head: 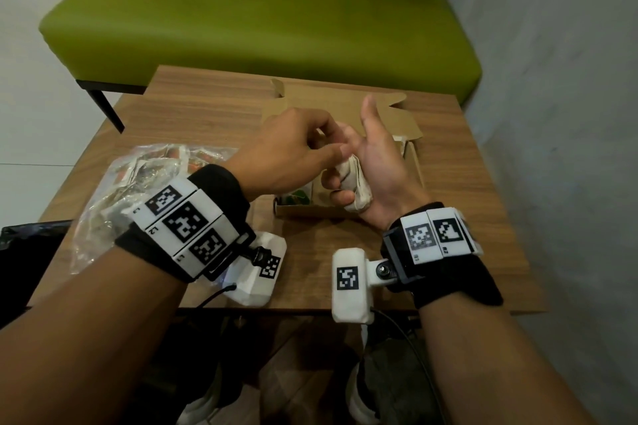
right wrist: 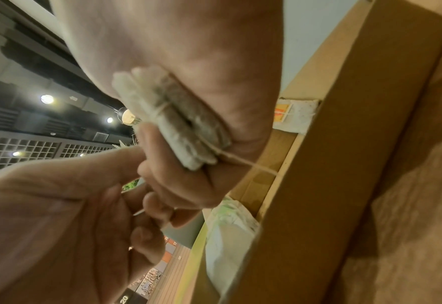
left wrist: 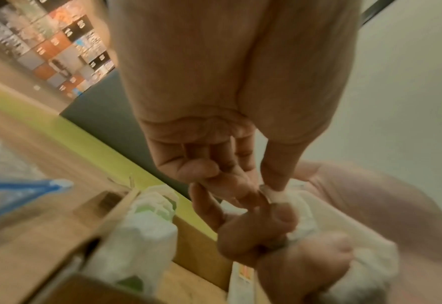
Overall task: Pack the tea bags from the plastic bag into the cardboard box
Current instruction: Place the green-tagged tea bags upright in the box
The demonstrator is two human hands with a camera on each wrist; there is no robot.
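Observation:
My right hand (head: 359, 179) grips a small bundle of white tea bags (head: 355, 179) just above the open cardboard box (head: 411, 129), thumb raised. In the right wrist view the tea bag bundle (right wrist: 173, 119) lies against the palm, its string trailing to the right. My left hand (head: 328, 145) comes in from the left, and its thumb and forefinger pinch the top of the bundle (left wrist: 272, 191). Several tea bags with green tags (head: 297, 198) stand inside the box at its near left. The clear plastic bag (head: 138, 183) with more tea bags lies on the table to the left.
The small wooden table (head: 207, 114) carries box and bag. A green bench (head: 259, 10) stands behind it, a grey wall (head: 559, 79) to the right. A dark object (head: 31, 235) sits at the table's left edge.

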